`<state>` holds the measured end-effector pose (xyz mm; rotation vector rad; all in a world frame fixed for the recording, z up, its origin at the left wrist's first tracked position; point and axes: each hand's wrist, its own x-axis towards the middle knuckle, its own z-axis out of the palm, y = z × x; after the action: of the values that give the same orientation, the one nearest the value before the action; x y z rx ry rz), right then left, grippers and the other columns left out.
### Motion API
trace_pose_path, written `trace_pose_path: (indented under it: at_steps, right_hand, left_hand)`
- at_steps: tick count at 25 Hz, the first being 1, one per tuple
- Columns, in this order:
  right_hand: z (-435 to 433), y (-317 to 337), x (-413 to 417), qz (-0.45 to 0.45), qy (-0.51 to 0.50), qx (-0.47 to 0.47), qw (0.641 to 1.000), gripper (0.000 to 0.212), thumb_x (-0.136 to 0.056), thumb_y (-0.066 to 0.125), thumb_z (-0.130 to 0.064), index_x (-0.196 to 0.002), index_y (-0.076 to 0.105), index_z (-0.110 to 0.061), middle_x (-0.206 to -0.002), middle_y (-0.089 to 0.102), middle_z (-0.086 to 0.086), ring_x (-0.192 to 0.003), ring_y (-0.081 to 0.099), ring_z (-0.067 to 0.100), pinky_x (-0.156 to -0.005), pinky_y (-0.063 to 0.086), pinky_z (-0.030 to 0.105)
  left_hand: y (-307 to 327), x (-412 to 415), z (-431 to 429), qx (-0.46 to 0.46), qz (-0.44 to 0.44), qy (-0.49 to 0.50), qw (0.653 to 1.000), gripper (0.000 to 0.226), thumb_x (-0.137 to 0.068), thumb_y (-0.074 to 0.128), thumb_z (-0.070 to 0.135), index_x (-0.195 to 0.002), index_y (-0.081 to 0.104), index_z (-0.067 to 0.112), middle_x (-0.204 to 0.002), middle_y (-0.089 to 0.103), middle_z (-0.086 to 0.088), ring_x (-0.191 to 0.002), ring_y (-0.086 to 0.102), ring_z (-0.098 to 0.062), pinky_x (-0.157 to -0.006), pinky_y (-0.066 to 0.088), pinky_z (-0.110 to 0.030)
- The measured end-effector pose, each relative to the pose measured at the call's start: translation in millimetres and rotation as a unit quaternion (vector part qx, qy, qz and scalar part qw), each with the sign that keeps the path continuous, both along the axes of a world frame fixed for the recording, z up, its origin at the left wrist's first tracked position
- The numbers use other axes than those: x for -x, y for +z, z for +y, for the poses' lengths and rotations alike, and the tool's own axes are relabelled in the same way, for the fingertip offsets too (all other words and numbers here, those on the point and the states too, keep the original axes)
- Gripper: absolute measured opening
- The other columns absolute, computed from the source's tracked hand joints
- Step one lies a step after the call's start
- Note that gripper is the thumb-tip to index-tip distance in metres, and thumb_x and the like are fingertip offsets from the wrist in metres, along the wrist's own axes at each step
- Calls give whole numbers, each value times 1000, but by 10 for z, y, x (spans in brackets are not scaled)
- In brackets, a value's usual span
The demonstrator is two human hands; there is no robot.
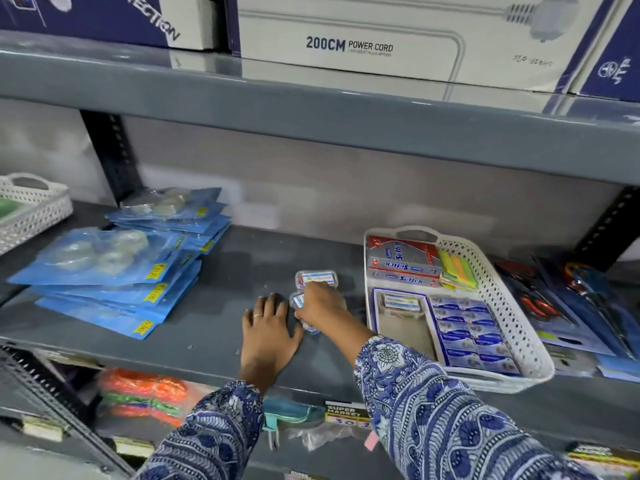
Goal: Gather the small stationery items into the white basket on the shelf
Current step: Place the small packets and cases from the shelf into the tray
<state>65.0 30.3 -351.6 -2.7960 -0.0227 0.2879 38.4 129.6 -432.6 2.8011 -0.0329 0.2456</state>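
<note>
Several small clear plastic boxes point(316, 278) with white and blue labels lie on the grey shelf point(221, 327), just left of the white basket point(512, 306). My right hand point(322, 304) is closed over some of these boxes, gripping them. My left hand point(268, 329) rests flat on the shelf beside them, fingers spread, holding nothing. The basket holds red and silver staple boxes point(403, 263), coloured sticky notes point(457, 270), an open blue carton point(401, 310) and rows of blue packs point(471, 332).
Stacked blue tape packs point(117, 268) lie at the left. Another white basket point(31, 209) stands at the far left. Scissors packs point(581, 303) lie to the right of the basket. Power cord cartons point(349, 46) sit on the shelf above. Orange and green items point(145, 393) fill the shelf below.
</note>
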Motion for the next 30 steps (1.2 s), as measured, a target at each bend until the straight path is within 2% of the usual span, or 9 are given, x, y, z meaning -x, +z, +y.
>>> trace_pose_path:
  at_steps: [7, 10, 13, 14, 16, 19, 21, 23, 30]
  right_hand:
    - [-223, 381, 28, -53, -48, -48, 996, 45, -82, 65, -32, -115, 62, -1, -124, 63, 19, -115, 58, 34, -88, 50, 34]
    - [-530, 670, 52, -60, -78, -92, 991, 47, -82, 67, -34, -109, 64, 4, -117, 66, 22, -106, 63, 34, -70, 43, 32]
    - [-987, 823, 96, -53, -80, -53, 994, 32, -83, 64, -35, -78, 64, -3, -81, 68, 15, -78, 60, 28, -48, 30, 24]
    - [-1133, 830, 129, -49, -83, -30, 995, 33, -83, 63, -34, -64, 56, -8, -66, 60, 9, -72, 55, 25, -44, 26, 23]
    - [-1402, 786, 205, -37, -83, 16, 996, 39, -81, 64, -32, -55, 42, -13, -57, 45, 3, -69, 50, 23, -44, 24, 21]
    - [-1648, 611, 298, -14, -38, 59, 997, 22, -78, 69, -29, -72, 59, -10, -77, 59, 8, -73, 58, 22, -53, 36, 24]
    - [-1747, 440, 325, -4, 7, 88, 996, 40, -77, 70, -29, -111, 63, -10, -113, 64, 12, -102, 61, 27, -78, 49, 31]
    - [-1755, 313, 349, -3, 33, 89, 995, 57, -78, 70, -27, -130, 52, -14, -131, 57, 11, -118, 55, 27, -94, 47, 34]
    - [-1709, 106, 322, -13, 92, 88, 992, 48, -80, 70, -20, -126, 57, -13, -127, 54, 8, -119, 51, 26, -99, 45, 39]
  left_hand:
    - [-29, -30, 16, -22, 24, -10, 999, 67, -77, 27, 50, -134, 41, 17, -149, 36, -7, -139, 26, -29, -112, 23, -49]
    - [-21, -11, 6, -22, 27, -23, 999, 66, -82, 29, 52, -137, 38, 17, -151, 33, -7, -141, 23, -30, -114, 20, -50]
    - [-11, 31, -30, -35, 33, -35, 998, 70, -85, 26, 59, -142, 30, 18, -154, 26, -5, -143, 17, -28, -117, 15, -47]
    - [2, 48, -64, -38, 36, -39, 998, 72, -85, 24, 62, -143, 29, 18, -155, 25, -4, -144, 17, -27, -118, 13, -47]
    - [41, 80, -216, -32, 33, -71, 996, 86, -76, 15, 69, -143, 28, 18, -154, 27, -4, -144, 17, -25, -117, 12, -47]
    - [49, 114, -489, -29, 22, -134, 990, 96, -65, 6, 70, -143, 30, 18, -153, 29, -3, -144, 19, -24, -117, 12, -47]
    - [24, 104, -579, -34, 20, -151, 988, 96, -65, 7, 70, -142, 32, 18, -154, 29, -3, -144, 20, -23, -117, 13, -46]
    - [-10, 96, -591, -37, 18, -149, 988, 95, -66, 8, 70, -142, 33, 19, -154, 28, -3, -144, 19, -23, -117, 13, -45]
    - [0, 105, -593, -33, 20, -143, 989, 93, -66, 8, 69, -142, 31, 20, -155, 27, -3, -144, 18, -23, -118, 13, -45]
